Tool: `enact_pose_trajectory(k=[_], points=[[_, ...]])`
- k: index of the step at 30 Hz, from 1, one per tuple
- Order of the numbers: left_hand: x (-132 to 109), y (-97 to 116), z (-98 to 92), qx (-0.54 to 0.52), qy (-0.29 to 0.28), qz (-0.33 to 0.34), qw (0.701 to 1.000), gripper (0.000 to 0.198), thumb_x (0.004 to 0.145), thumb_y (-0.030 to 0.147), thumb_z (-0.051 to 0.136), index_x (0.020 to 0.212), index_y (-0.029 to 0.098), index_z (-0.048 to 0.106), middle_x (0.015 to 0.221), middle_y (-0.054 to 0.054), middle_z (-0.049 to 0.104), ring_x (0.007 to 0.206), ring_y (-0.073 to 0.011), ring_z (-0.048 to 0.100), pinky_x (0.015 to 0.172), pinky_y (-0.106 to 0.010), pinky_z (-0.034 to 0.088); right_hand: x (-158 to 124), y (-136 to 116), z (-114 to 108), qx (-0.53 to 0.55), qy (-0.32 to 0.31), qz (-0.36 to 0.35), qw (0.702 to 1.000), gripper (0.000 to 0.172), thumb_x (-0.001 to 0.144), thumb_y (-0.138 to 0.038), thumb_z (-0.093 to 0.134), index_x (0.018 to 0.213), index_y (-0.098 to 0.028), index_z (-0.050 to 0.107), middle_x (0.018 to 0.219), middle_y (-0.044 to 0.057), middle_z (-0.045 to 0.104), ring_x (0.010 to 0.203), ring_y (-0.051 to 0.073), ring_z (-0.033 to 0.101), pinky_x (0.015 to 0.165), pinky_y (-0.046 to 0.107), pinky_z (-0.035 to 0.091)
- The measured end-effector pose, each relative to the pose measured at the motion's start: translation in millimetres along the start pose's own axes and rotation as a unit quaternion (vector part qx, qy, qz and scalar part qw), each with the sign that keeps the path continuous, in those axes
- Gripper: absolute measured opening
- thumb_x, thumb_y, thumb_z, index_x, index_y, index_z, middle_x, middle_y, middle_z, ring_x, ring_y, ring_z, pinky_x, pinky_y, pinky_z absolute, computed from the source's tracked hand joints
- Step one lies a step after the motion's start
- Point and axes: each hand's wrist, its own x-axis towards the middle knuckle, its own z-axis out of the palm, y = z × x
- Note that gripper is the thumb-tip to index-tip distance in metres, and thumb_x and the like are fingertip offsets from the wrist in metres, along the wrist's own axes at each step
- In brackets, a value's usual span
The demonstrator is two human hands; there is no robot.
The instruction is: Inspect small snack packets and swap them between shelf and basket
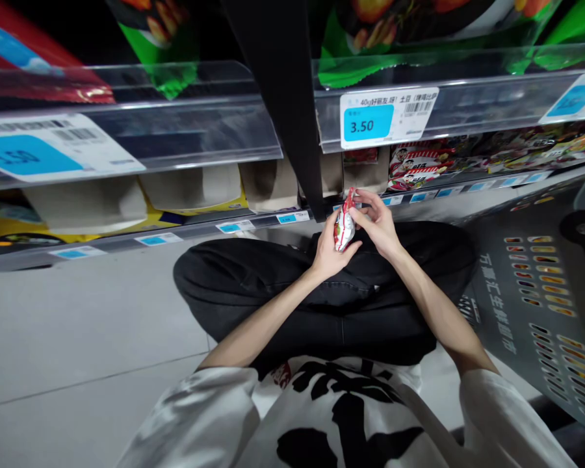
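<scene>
Packet (345, 227) is in both hands, over the black trousers (244, 273); print on it too small to read. Long axis runs roughly away from the body: red end toward the shelf (199, 130) and slightly right, white end toward the lap. Small, shiny, mostly white with red streaks and some green. Left hand (328, 253): grip wrapped round its left and lower side. Right hand (382, 227): narrow grip, thumb and fingers at the red end. Grey basket (511, 318) on the right, white lettering ending 生鲜超市. On the upper shelf edge: price tag (389, 118), "3.50", "40g好丽友"; left tag (43, 146), also 3.50.
</scene>
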Motion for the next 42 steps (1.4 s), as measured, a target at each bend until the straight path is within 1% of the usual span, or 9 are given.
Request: enact_pose_trajectory(k=[4, 8, 11, 13, 19, 24, 29, 38, 42], points=[[0, -7, 3.0, -0.167, 0.005, -0.089, 0.982, 0.078, 0.082, 0.04, 0.078, 0.149, 0.028, 0.04, 0.149, -0.012, 0.054, 0.135, -0.0309, 0.055, 0.117, -0.05, 0.044, 4, 12, -6, -0.051, 0.086, -0.009, 0.995, 0.074, 0.067, -0.057, 0.087, 0.129, -0.031, 0.056, 0.132, 0.008, 0.061, 0.102, 0.023, 0.065, 0.082, 0.038, 0.059], [0, 1, 1.4, -0.328, -0.044, -0.188, 0.925, 0.09, 0.072, 0.034, 0.085, 0.149, 0.035, 0.039, 0.15, -0.009, 0.055, 0.137, -0.0317, 0.055, 0.114, -0.054, 0.046, 7, 14, -9, 0.023, 0.155, 0.013, 0.988, 0.08, 0.061, -0.05, 0.092, 0.129, -0.029, 0.055, 0.124, 0.007, 0.065, 0.105, 0.023, 0.066, 0.089, 0.039, 0.058], [2, 12, -1.9, -0.371, -0.078, -0.229, 0.897, 0.09, 0.066, 0.025, 0.084, 0.146, 0.034, 0.043, 0.147, -0.008, 0.059, 0.136, -0.033, 0.056, 0.112, -0.059, 0.047, 6, 7, -7, 0.124, 0.133, 0.063, 0.981, 0.069, 0.057, -0.046, 0.094, 0.115, -0.025, 0.063, 0.102, 0.003, 0.073, 0.091, 0.021, 0.07, 0.086, 0.039, 0.059], [3, 17, -2.5, -0.379, -0.08, -0.243, 0.889, 0.084, 0.065, 0.022, 0.082, 0.141, 0.031, 0.049, 0.144, -0.009, 0.061, 0.135, -0.0336, 0.057, 0.112, -0.06, 0.047, 5, 1, -5, 0.138, 0.132, 0.063, 0.98, 0.059, 0.056, -0.045, 0.094, 0.104, -0.023, 0.068, 0.093, 0.002, 0.074, 0.086, 0.021, 0.07, 0.085, 0.039, 0.059], [9, 13, 2.9, -0.395, -0.002, -0.322, 0.86, 0.055, 0.07, 0.023, 0.083, 0.121, 0.022, 0.063, 0.13, -0.01, 0.07, 0.129, -0.0336, 0.061, 0.107, -0.058, 0.052, 5, -10, -7, 0.087, 0.194, -0.014, 0.977, 0.042, 0.062, -0.046, 0.091, 0.091, -0.025, 0.071, 0.092, 0.002, 0.075, 0.09, 0.021, 0.071, 0.088, 0.039, 0.058], [9, 7, 3.2, -0.379, 0.04, -0.319, 0.868, 0.047, 0.073, 0.033, 0.087, 0.113, 0.02, 0.066, 0.126, -0.008, 0.071, 0.124, -0.0293, 0.064, 0.107, -0.056, 0.054, 8, -6, -10, 0.096, 0.21, -0.014, 0.973, 0.044, 0.063, -0.048, 0.09, 0.094, -0.025, 0.07, 0.093, 0.001, 0.075, 0.091, 0.021, 0.071, 0.088, 0.039, 0.058], [7, 0, 1.6, -0.353, 0.055, -0.33, 0.874, 0.048, 0.067, 0.036, 0.092, 0.106, 0.018, 0.069, 0.104, -0.006, 0.077, 0.108, -0.026, 0.071, 0.105, -0.054, 0.056, 9, -2, -11, 0.08, 0.232, -0.022, 0.969, 0.043, 0.064, -0.046, 0.089, 0.096, -0.025, 0.069, 0.095, 0.002, 0.074, 0.094, 0.021, 0.07, 0.089, 0.039, 0.058], [9, 5, 5.0, -0.362, -0.002, -0.325, 0.874, 0.055, 0.06, 0.038, 0.097, 0.102, 0.016, 0.069, 0.1, -0.008, 0.078, 0.099, -0.0272, 0.074, 0.1, -0.05, 0.058, 15, 8, -23, 0.047, 0.271, -0.059, 0.959, 0.049, 0.068, -0.049, 0.085, 0.107, -0.026, 0.066, 0.102, 0.002, 0.072, 0.1, 0.021, 0.07, 0.089, 0.037, 0.058], [13, 9, 2.3, -0.365, -0.013, -0.312, 0.877, 0.055, 0.059, 0.039, 0.097, 0.101, 0.016, 0.07, 0.1, -0.008, 0.079, 0.096, -0.027, 0.074, 0.095, -0.047, 0.06, 18, 9, -26, 0.058, 0.279, -0.047, 0.957, 0.053, 0.066, -0.048, 0.086, 0.109, -0.025, 0.066, 0.103, 0.003, 0.071, 0.099, 0.022, 0.07, 0.087, 0.038, 0.059]])
